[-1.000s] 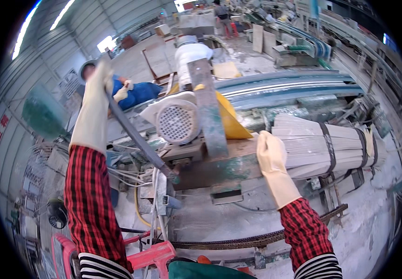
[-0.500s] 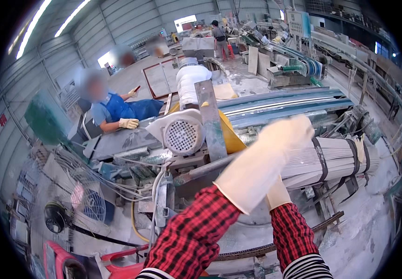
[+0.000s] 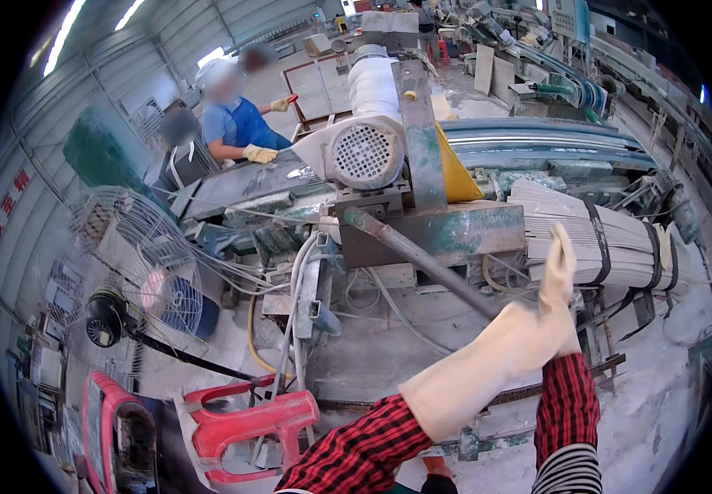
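Both gloved hands are apart: left hand (image 3: 529, 333) seemingly clamped on the lever bar (image 3: 422, 262), right hand (image 3: 559, 267) opened just beside the strapped bundle (image 3: 611, 247); pull should be kept steady.

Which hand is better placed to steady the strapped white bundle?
Right. The right hand is open, fingers up, right at the strapped white bundle. The left hand reaches across and is busy gripping the grey lever bar.
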### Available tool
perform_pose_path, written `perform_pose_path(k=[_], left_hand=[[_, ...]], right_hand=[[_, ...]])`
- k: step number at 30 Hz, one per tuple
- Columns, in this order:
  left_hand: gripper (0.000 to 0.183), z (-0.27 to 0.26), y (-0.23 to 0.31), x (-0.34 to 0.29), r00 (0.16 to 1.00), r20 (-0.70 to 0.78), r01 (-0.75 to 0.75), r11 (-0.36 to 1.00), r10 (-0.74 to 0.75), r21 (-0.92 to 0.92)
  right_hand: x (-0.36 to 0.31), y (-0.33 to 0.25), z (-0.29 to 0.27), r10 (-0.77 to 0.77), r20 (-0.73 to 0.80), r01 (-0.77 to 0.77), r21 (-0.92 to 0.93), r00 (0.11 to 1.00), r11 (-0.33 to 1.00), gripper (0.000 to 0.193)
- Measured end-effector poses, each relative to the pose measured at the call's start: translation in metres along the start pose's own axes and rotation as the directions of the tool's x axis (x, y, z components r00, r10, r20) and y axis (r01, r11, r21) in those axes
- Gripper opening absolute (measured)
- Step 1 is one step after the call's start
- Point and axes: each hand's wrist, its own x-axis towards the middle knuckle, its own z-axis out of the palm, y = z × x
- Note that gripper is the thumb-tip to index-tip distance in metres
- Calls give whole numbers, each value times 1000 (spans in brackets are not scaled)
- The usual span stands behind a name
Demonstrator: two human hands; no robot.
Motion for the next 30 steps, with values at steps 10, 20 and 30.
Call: perform_pose_path(k=[10,20,30], left_hand=[[9,35,-29,-148,984,-22,-163,948,176,274],[25,97,-66,-159,954,-300,-43,986,-8,-164],[52,8,-130,-320,874,-184,296,793,-450,-533]], right_hand=[[-118,-115,-27,469,704,-553,-130,533,823,44],[-152,-205,121,535,784,-704,-185,314,685,40],[-246,-207,263,502,555,-748,469,663,471,39]])
